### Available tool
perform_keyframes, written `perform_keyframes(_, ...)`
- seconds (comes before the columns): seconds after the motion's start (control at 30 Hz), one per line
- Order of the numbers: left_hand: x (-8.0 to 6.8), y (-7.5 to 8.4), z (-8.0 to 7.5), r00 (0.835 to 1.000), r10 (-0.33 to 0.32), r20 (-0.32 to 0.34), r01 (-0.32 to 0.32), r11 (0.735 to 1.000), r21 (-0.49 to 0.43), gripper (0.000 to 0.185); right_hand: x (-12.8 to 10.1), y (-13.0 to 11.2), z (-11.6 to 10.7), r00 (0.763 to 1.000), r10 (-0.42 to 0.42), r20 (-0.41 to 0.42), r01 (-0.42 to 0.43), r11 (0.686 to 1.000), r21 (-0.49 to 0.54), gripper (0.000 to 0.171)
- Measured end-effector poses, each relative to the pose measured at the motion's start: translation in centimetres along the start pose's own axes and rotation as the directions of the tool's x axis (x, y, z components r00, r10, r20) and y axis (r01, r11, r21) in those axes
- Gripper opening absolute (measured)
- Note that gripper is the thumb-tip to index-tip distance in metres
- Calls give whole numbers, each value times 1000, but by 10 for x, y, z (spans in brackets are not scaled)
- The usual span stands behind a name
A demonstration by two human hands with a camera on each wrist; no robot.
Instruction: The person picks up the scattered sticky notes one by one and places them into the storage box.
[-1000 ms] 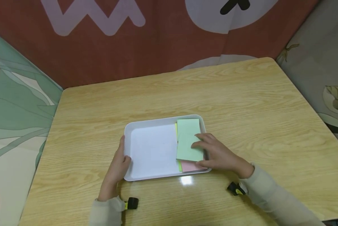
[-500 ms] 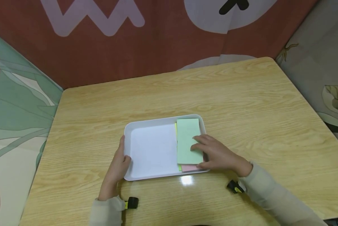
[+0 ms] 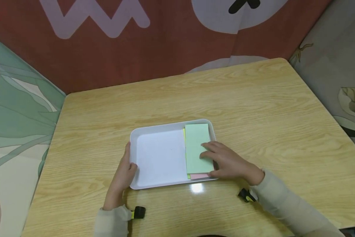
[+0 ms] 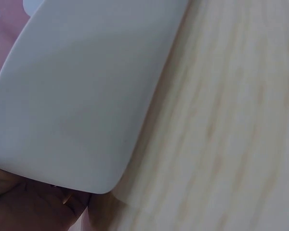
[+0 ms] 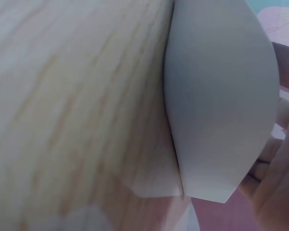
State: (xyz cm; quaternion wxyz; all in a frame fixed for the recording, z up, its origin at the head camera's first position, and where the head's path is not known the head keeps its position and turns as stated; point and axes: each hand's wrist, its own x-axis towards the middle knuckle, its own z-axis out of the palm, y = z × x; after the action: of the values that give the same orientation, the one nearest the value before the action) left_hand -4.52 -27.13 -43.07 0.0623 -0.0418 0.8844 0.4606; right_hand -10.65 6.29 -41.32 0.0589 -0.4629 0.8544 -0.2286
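A white rectangular tray [image 3: 161,158] lies on the table, with my left hand [image 3: 124,172] gripping its left end, thumb over the rim. Light green paper [image 3: 196,140] lies on top of a pile at the tray's right end. Below it show a strip of pink paper [image 3: 199,176] and thin yellow and lime-green edges. My right hand [image 3: 229,163] reaches over the right rim; its bent fingertips rest on the green paper and its thumb is near the pile's near corner. In the right wrist view, the tray's outer wall [image 5: 221,96] hides the paper and fingertips.
The wooden table [image 3: 254,108] extends around the tray on all sides. A reddish-brown patterned backdrop [image 3: 171,46] stands behind it, with patterned cloths at left and right. A dark curved edge [image 3: 211,235] shows at the bottom of the head view.
The near part of the green paper has slid slightly toward me, covering more of the pink strip, and its outline looks more even. My left hand keeps its hold on the tray.
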Motion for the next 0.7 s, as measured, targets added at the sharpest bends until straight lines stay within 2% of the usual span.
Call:
perform_keyframes(0.33,0,-4,3,999,26,-19,-26,1000,5,73,-3,2,2,1000,4,-6,-4,1000,-6,55)
perform_keyframes(0.47,-1,-1,2,1000,18,-12,-18,1000,11,73,-3,3,3,1000,0,8,0,1000,-1,58)
perform_keyframes(0.53,-3,8,0,1000,-1,-6,1,1000,2,72,-3,3,4,1000,-2,12,2,1000,6,58)
perform_keyframes(0.7,-3,8,0,1000,-6,-6,6,1000,-3,72,-3,4,5,1000,-1,19,1,1000,12,60)
